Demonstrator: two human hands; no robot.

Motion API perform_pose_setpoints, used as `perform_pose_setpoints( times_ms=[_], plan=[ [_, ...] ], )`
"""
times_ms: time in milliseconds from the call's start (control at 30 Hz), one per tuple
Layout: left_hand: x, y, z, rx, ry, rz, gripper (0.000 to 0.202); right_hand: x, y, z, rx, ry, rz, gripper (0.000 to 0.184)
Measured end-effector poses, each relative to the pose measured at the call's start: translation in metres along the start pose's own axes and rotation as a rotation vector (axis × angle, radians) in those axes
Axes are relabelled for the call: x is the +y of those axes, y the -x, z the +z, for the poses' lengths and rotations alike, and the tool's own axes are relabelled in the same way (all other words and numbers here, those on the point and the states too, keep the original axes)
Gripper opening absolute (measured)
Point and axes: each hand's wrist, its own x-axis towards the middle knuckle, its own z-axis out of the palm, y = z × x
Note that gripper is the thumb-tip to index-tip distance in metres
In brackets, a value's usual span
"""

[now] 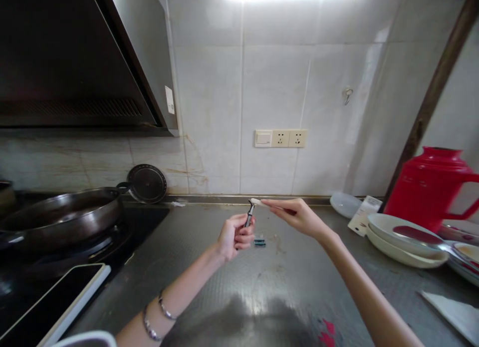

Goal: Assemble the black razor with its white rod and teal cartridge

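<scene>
Silver-and-black razor-like tool (249,216): was held head-up in left hand (232,237) with fingers curled round handle, above tabletop (299,282). Pinched flattish white piece (257,202) between fingers of right hand (299,214), at tool's head; could not tell touching from just beside, nor material. Risked slipping off narrow head under too hard a push, or nicking right fingertips on any sharp edge. Could have dropped tool onto small teal-black pieces (259,242) lying below, through loosened left grip.
</scene>
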Motion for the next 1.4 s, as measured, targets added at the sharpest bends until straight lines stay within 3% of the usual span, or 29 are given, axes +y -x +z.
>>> perform_pose_setpoints(
  times_ms=[200, 433, 633, 867, 1033, 1400],
  plan=[
    [0.0, -0.001, -0.001, 0.011, -0.014, 0.005, 0.013, -0.004, 0.0, 0.003, -0.001, 0.005, -0.035, 0.041],
    [0.0, 0.0, -0.001, -0.028, -0.005, 0.008, 0.012, 0.014, 0.002, -0.007, 0.039, 0.063, 0.015, 0.04],
    [0.001, 0.001, 0.003, -0.008, -0.017, -0.005, 0.013, -0.002, 0.0, 0.001, 0.034, 0.0, -0.053, 0.041],
    [0.001, 0.001, 0.0, -0.039, -0.022, 0.013, 0.013, 0.011, 0.002, -0.005, 0.1, 0.005, -0.003, 0.038],
    [0.0, 0.001, 0.001, -0.029, -0.031, 0.001, 0.014, 0.004, 0.0, 0.002, 0.07, -0.06, -0.065, 0.037],
    [0.002, 0.001, 0.001, -0.018, -0.038, 0.026, 0.013, 0.0, 0.0, 0.003, 0.075, -0.051, -0.065, 0.038]
  ],
)
